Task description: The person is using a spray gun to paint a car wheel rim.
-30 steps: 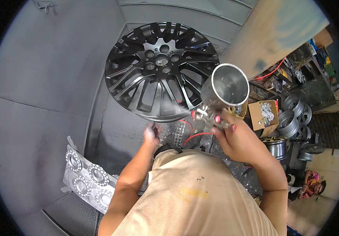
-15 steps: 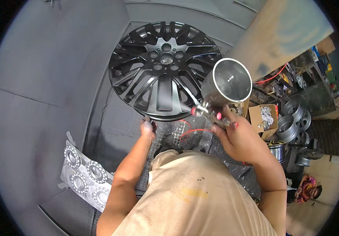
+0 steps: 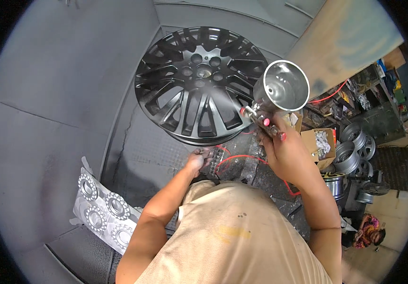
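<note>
A black multi-spoke wheel rim point(image 3: 201, 109) lies face up ahead of me, with pale spray mist over its spokes. My right hand point(image 3: 287, 149) grips a metal spray gun point(image 3: 260, 118) with red knobs and a large silver cup point(image 3: 282, 85), its nozzle pointed left over the rim's near right side. My left hand point(image 3: 199, 160) is just below the rim's near edge, fingers apart and slightly curled, apparently holding nothing. A red hose point(image 3: 242, 156) runs beneath the rim and the gun.
Grey booth walls point(image 3: 48, 94), a white sheet with ring-shaped parts point(image 3: 90, 217) at lower left, and a painted board point(image 3: 355, 33). At right: cluttered shelving point(image 3: 369, 94), cardboard boxes point(image 3: 313, 156), several silver wheels point(image 3: 348, 161) and another person point(image 3: 369, 232).
The spray gun and my right hand have moved up and right. My left hand has moved right and lower, away from the rim's edge. The rim appears slightly turned and farther right in view.
</note>
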`<state>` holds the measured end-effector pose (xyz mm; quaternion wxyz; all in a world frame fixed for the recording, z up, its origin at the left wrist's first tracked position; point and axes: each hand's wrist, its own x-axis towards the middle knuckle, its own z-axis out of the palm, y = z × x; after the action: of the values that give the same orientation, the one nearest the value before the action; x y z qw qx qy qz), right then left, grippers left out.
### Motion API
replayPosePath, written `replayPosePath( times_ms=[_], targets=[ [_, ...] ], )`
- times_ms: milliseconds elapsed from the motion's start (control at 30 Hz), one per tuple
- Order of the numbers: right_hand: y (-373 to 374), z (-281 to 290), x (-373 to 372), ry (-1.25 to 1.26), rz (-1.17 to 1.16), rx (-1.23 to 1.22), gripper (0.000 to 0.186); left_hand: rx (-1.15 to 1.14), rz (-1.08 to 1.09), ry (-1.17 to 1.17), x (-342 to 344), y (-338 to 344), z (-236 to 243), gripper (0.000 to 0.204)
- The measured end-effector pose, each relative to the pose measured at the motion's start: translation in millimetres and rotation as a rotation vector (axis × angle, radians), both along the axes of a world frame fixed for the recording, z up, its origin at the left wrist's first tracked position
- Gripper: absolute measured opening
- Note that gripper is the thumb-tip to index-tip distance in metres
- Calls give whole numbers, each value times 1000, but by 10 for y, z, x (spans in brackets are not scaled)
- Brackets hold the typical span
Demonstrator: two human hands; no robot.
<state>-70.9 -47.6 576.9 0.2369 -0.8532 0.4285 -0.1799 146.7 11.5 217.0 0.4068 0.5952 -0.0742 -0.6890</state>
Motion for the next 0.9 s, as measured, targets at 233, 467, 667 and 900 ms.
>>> replayPosePath(
  times_ms=[233, 467, 667, 900],
  targets=[
    [99, 118, 34, 3, 6, 118, 29, 8, 83, 29, 22, 27, -115, 18],
    [299, 91, 25, -83, 174, 256, 28, -8, 475, -88, 391, -18, -484, 27],
    [94, -301, -204, -78, -48, -77, 26, -54, 459, -140, 27, -211, -254, 24],
    [228, -679, -869, -454, -463, 219, 23, 87, 211, -102, -4, -51, -336, 28]
  ],
)
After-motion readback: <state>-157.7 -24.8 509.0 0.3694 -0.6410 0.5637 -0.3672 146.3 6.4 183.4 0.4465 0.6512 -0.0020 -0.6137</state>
